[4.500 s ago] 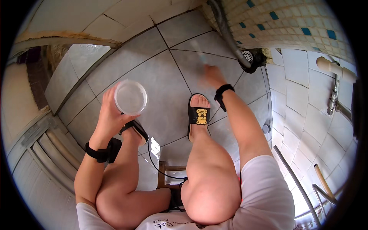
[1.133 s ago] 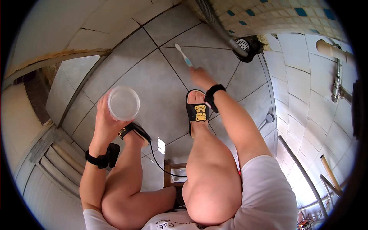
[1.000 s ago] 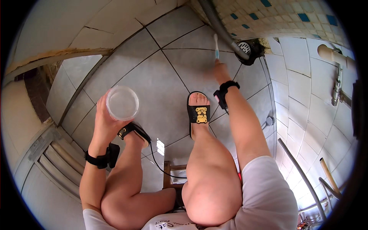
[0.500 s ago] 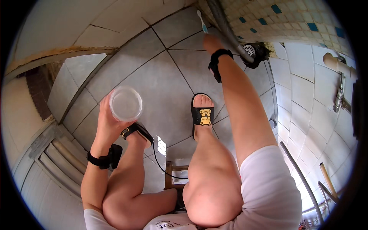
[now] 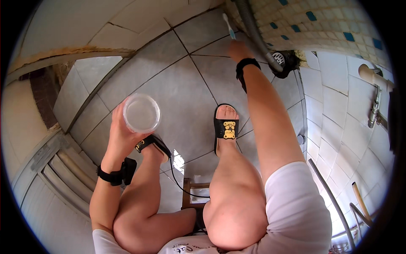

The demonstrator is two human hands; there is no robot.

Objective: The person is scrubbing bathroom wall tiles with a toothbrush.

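Observation:
My left hand (image 5: 119, 127) is wrapped round a clear, round plastic tub (image 5: 142, 113), held above the floor with its wide rim facing up. Whether liquid lies in it I cannot tell for certain. Far out in front, my right hand (image 5: 240, 50) is closed on the grip of a white and light-blue toothbrush (image 5: 229, 27). The white end of the brush points away from me, close to the floor by the far wall. My right fingers are mostly hidden behind the back of the hand.
A grey corrugated hose (image 5: 253, 34) runs down to a black floor drain (image 5: 285, 61) beside my right hand. Grey tiles (image 5: 169, 78) cover the floor. A wooden stool (image 5: 190, 192) shows between my legs, with a black cable (image 5: 174, 178). A metal tap (image 5: 374, 106) juts from the right wall.
The whole view has shifted slightly, so things appear a little further right. Both hands keep their grips, and the toothbrush has barely moved against the floor.

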